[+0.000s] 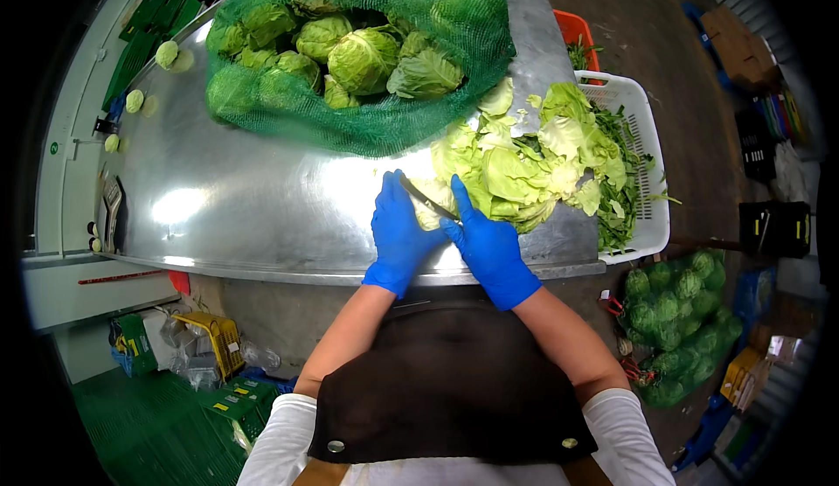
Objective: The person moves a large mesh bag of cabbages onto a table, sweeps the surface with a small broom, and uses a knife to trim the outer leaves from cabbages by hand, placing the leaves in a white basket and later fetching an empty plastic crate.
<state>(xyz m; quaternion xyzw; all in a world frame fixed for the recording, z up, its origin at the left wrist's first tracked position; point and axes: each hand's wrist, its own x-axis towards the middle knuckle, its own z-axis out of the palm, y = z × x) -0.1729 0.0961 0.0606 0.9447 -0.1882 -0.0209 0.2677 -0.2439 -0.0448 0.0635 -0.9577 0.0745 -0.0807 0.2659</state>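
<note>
Both my hands wear blue gloves over the near edge of a steel table. My left hand lies against the left side of a pale cabbage. My right hand holds a knife, its dark blade slanting across the cabbage towards my left fingertips. The knife's handle is hidden in my right hand. Loose cabbage leaves are heaped just beyond and to the right of my right hand. Further back, a green mesh sack lies open, with several whole cabbages inside.
A white plastic basket of leafy greens adjoins the table's right edge, with a red basket behind it. Small cabbages stand along the table's far left. Full mesh sacks of cabbages lie on the floor at right; crates stand at lower left.
</note>
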